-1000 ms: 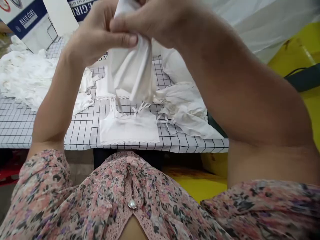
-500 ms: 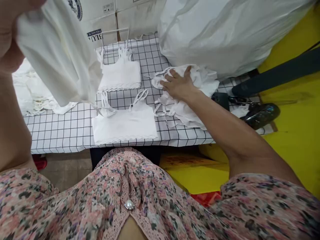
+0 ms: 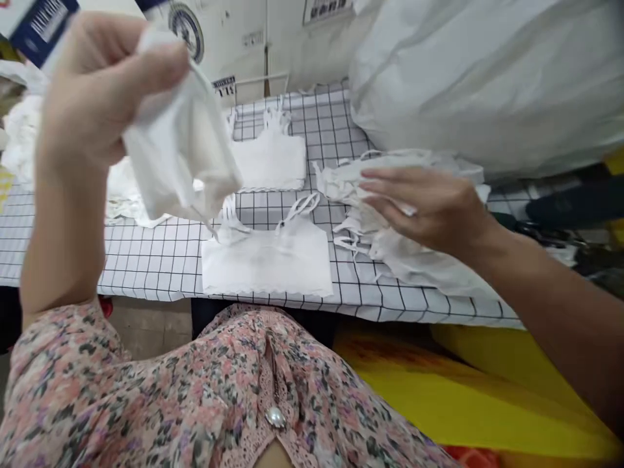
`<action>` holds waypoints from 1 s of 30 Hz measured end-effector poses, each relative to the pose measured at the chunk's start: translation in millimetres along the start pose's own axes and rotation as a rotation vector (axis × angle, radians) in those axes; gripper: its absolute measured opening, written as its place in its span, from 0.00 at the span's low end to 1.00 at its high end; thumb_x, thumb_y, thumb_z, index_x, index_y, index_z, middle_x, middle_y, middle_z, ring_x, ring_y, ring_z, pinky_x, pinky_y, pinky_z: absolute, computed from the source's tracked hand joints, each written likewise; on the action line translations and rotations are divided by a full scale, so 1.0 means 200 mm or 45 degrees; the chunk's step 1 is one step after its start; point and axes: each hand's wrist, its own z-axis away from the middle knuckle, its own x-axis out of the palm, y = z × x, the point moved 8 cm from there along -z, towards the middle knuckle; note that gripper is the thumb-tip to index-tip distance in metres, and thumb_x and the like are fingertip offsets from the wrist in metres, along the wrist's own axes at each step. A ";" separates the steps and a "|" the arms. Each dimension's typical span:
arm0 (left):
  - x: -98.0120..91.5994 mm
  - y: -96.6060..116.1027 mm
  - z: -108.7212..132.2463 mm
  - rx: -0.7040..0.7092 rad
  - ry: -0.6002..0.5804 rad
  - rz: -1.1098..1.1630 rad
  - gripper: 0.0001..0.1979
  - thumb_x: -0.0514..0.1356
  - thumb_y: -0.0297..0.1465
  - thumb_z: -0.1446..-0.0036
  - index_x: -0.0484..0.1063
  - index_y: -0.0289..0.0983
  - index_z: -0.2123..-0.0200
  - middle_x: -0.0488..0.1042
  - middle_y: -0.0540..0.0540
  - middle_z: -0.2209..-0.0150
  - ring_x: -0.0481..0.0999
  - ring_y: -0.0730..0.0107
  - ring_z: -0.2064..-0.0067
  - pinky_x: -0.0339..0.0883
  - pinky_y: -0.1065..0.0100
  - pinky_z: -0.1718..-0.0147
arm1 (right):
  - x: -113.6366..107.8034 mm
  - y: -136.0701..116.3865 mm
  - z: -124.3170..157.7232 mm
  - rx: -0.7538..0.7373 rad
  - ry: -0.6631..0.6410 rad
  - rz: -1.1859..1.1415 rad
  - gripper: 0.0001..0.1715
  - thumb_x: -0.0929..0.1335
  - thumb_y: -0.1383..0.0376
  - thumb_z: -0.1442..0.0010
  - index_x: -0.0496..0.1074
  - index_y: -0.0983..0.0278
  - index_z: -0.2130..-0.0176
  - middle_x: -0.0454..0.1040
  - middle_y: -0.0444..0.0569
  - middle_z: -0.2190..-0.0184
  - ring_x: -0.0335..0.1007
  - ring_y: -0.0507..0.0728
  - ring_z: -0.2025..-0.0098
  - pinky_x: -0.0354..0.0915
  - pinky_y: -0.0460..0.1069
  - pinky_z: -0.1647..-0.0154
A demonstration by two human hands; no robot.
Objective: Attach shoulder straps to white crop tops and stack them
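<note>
My left hand (image 3: 92, 91) is raised at the upper left and shut on a crumpled white cloth garment (image 3: 180, 140), which hangs down with a thin strap trailing from it. My right hand (image 3: 424, 208) is low over a loose heap of white strappy garments (image 3: 404, 250), its fingertips at the heap's top. I cannot tell whether they pinch any fabric. Two white camisole tops with scalloped hems lie flat on the table, one nearest me (image 3: 267, 263) and one farther back (image 3: 270, 162).
The garments lie on a table with a white, black-gridded cover (image 3: 146, 263). A large white sack (image 3: 487, 78) bulges at the back right. More white fabric (image 3: 22, 136) is piled at the far left. Yellow surfaces lie below the table's right side.
My left hand has come farther into view, moving right with the white garment. My right hand has lifted slightly from pressing on the heap, and the view has shifted.
</note>
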 end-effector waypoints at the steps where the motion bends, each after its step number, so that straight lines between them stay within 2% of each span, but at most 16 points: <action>1: 0.10 0.03 -0.02 0.068 -0.049 -0.172 0.48 0.15 0.25 0.29 0.75 0.15 0.50 0.77 0.46 0.68 0.81 0.86 0.65 0.61 0.86 0.67 | -0.06 -0.13 -0.13 -0.054 0.088 -0.124 0.15 0.73 0.53 0.32 0.82 0.46 0.47 0.80 0.48 0.40 0.75 0.68 0.34 0.62 0.72 0.25; 3: 0.30 0.09 -0.05 0.176 -0.168 -0.465 0.43 0.20 0.24 0.28 0.75 0.14 0.64 0.73 0.49 0.74 0.76 0.92 0.70 0.56 0.89 0.69 | -0.11 -0.43 -0.39 -0.175 0.104 -0.459 0.31 0.78 0.53 0.39 0.77 0.46 0.38 0.71 0.41 0.30 0.63 0.65 0.25 0.58 0.68 0.20; 4: 0.37 0.11 -0.06 0.220 -0.232 -0.600 0.41 0.24 0.24 0.26 0.74 0.16 0.68 0.71 0.51 0.76 0.74 0.95 0.72 0.55 0.89 0.69 | -0.11 -0.56 -0.52 -0.227 0.033 -0.669 0.37 0.80 0.53 0.42 0.74 0.48 0.36 0.66 0.39 0.27 0.56 0.64 0.21 0.58 0.66 0.20; 5: 0.43 0.12 -0.06 0.263 -0.288 -0.724 0.38 0.28 0.25 0.24 0.73 0.17 0.70 0.68 0.53 0.78 0.71 0.97 0.74 0.55 0.90 0.70 | -0.09 -0.69 -0.62 -0.275 -0.089 -0.888 0.39 0.82 0.53 0.44 0.75 0.51 0.36 0.66 0.39 0.27 0.56 0.63 0.21 0.59 0.64 0.20; 6: 0.46 0.14 -0.06 0.314 -0.329 -0.828 0.35 0.34 0.27 0.22 0.74 0.18 0.70 0.65 0.55 0.79 0.69 0.98 0.75 0.54 0.91 0.71 | -0.06 -0.79 -0.70 -0.298 -0.246 -1.019 0.37 0.83 0.53 0.47 0.78 0.55 0.41 0.74 0.44 0.33 0.67 0.65 0.28 0.67 0.63 0.25; 8: 0.46 0.19 -0.06 0.407 -0.349 -0.941 0.25 0.53 0.32 0.24 0.75 0.21 0.71 0.65 0.56 0.79 0.66 0.97 0.78 0.53 0.91 0.75 | -0.01 -0.86 -0.80 -0.235 -0.479 -1.132 0.30 0.85 0.53 0.52 0.82 0.63 0.54 0.84 0.50 0.50 0.81 0.64 0.46 0.77 0.61 0.37; 9: 0.43 0.21 -0.06 0.440 -0.338 -0.937 0.21 0.63 0.34 0.29 0.76 0.23 0.72 0.67 0.55 0.78 0.67 0.95 0.78 0.54 0.90 0.78 | 0.00 -0.84 -0.82 -0.170 -0.557 -1.115 0.27 0.86 0.54 0.54 0.82 0.65 0.60 0.84 0.50 0.58 0.82 0.61 0.54 0.80 0.59 0.44; 11: 0.34 0.25 -0.06 0.462 -0.306 -0.843 0.20 0.76 0.38 0.42 0.78 0.27 0.72 0.73 0.51 0.76 0.70 0.87 0.77 0.59 0.84 0.81 | -0.01 -0.74 -0.82 -0.026 -0.632 -1.019 0.24 0.86 0.56 0.55 0.82 0.66 0.65 0.83 0.48 0.65 0.79 0.57 0.63 0.81 0.55 0.53; 12: 0.29 0.27 -0.06 0.469 -0.289 -0.775 0.20 0.78 0.38 0.45 0.78 0.27 0.72 0.74 0.50 0.75 0.73 0.84 0.76 0.64 0.81 0.80 | -0.03 -0.67 -0.81 0.034 -0.639 -0.963 0.24 0.86 0.56 0.55 0.81 0.66 0.65 0.82 0.47 0.66 0.78 0.56 0.64 0.81 0.53 0.56; 14: 0.20 0.31 -0.05 0.508 -0.257 -0.641 0.18 0.78 0.35 0.43 0.78 0.27 0.70 0.76 0.49 0.73 0.76 0.81 0.73 0.71 0.76 0.74 | -0.10 -0.54 -0.78 0.118 -0.619 -0.874 0.25 0.86 0.55 0.54 0.82 0.67 0.64 0.82 0.46 0.66 0.77 0.53 0.64 0.78 0.49 0.61; 16: 0.14 0.34 -0.03 0.568 -0.235 -0.530 0.17 0.77 0.32 0.41 0.76 0.27 0.70 0.76 0.50 0.73 0.77 0.81 0.72 0.72 0.75 0.70 | -0.19 -0.45 -0.76 0.173 -0.539 -0.827 0.28 0.86 0.53 0.57 0.81 0.69 0.65 0.81 0.45 0.68 0.76 0.51 0.65 0.74 0.46 0.65; 18: 0.08 0.36 -0.02 0.602 -0.206 -0.478 0.19 0.78 0.35 0.43 0.75 0.28 0.71 0.76 0.51 0.73 0.76 0.81 0.72 0.71 0.74 0.69 | -0.28 -0.41 -0.74 0.200 -0.437 -0.810 0.33 0.87 0.50 0.63 0.81 0.69 0.67 0.80 0.43 0.70 0.75 0.48 0.67 0.71 0.44 0.67; 21: 0.01 0.38 -0.02 0.638 -0.129 -0.502 0.28 0.82 0.45 0.53 0.73 0.30 0.71 0.75 0.51 0.72 0.76 0.79 0.70 0.71 0.71 0.68 | -0.41 -0.41 -0.72 0.183 -0.251 -0.813 0.35 0.86 0.44 0.66 0.80 0.67 0.71 0.77 0.40 0.74 0.73 0.46 0.69 0.69 0.45 0.67; 25: -0.06 0.38 0.00 0.648 -0.072 -0.551 0.33 0.84 0.51 0.61 0.74 0.32 0.71 0.76 0.49 0.72 0.74 0.77 0.70 0.74 0.65 0.65 | -0.52 -0.48 -0.69 0.085 -0.090 -0.841 0.34 0.85 0.42 0.63 0.76 0.64 0.75 0.75 0.38 0.76 0.75 0.48 0.69 0.72 0.51 0.62; 28: -0.07 0.39 0.02 0.640 -0.081 -0.536 0.32 0.84 0.52 0.64 0.75 0.35 0.72 0.77 0.49 0.72 0.73 0.76 0.71 0.74 0.67 0.70 | -0.56 -0.53 -0.70 0.012 -0.041 -0.828 0.31 0.84 0.41 0.60 0.77 0.61 0.72 0.78 0.40 0.74 0.81 0.55 0.60 0.74 0.54 0.59; 30: -0.06 0.39 0.04 0.661 -0.066 -0.541 0.32 0.84 0.54 0.65 0.74 0.36 0.74 0.76 0.50 0.74 0.72 0.77 0.73 0.70 0.71 0.76 | -0.63 -0.54 -0.71 -0.039 0.124 -0.637 0.33 0.81 0.36 0.57 0.77 0.60 0.73 0.77 0.41 0.75 0.81 0.54 0.64 0.72 0.52 0.64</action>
